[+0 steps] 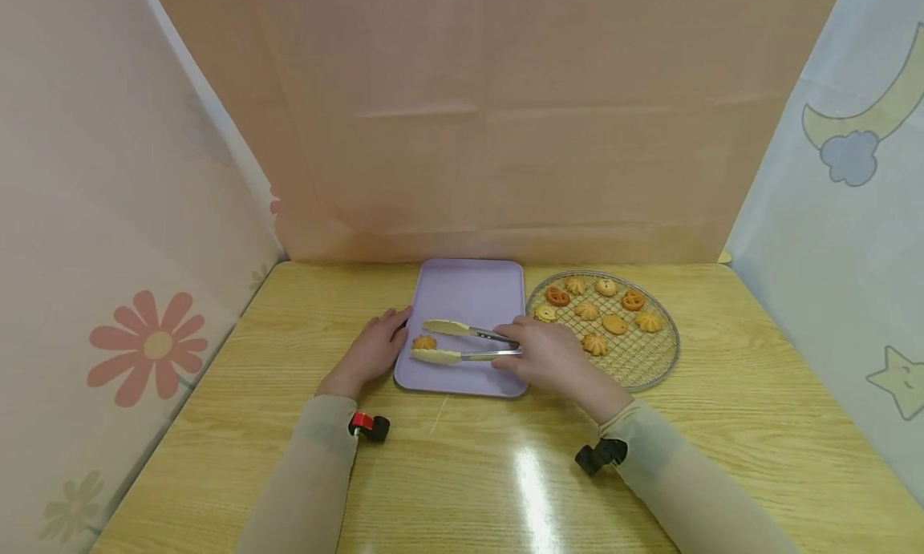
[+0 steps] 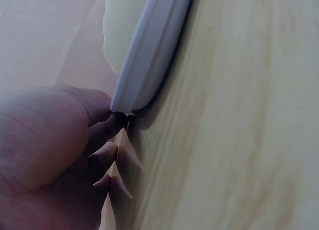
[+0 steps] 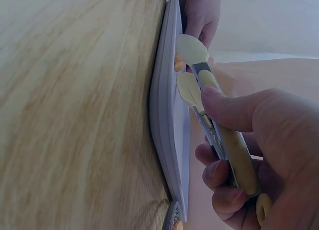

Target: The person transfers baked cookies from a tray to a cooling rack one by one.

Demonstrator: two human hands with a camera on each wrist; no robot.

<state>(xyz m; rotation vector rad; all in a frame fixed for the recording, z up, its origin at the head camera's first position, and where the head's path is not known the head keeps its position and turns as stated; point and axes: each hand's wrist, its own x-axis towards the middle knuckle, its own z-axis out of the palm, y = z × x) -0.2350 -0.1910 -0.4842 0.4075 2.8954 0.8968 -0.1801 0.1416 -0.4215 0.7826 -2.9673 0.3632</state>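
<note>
My right hand (image 1: 552, 357) grips a pair of tongs (image 3: 234, 160) with cream-coloured tips and metal arms. The tongs are spread, their tips on either side of a golden flower-shaped cookie (image 1: 424, 342) near the left edge of a lilac tray (image 1: 472, 285). In the right wrist view the thumb lies along one arm of the tongs and the fingers curl round the other. At the tray's left rim, my left hand (image 1: 371, 348) pinches the edge between thumb and index finger, as the left wrist view shows; its other fingers are beside the rim near the table.
Right of the tray lies a round wire rack (image 1: 677, 341) bearing several cookies, among them a pretzel-shaped one (image 1: 633, 300) and a round one (image 1: 614, 324). My right forearm passes in front of the rack. A brown paper panel (image 1: 491, 153) stands behind the wooden table (image 1: 462, 474).
</note>
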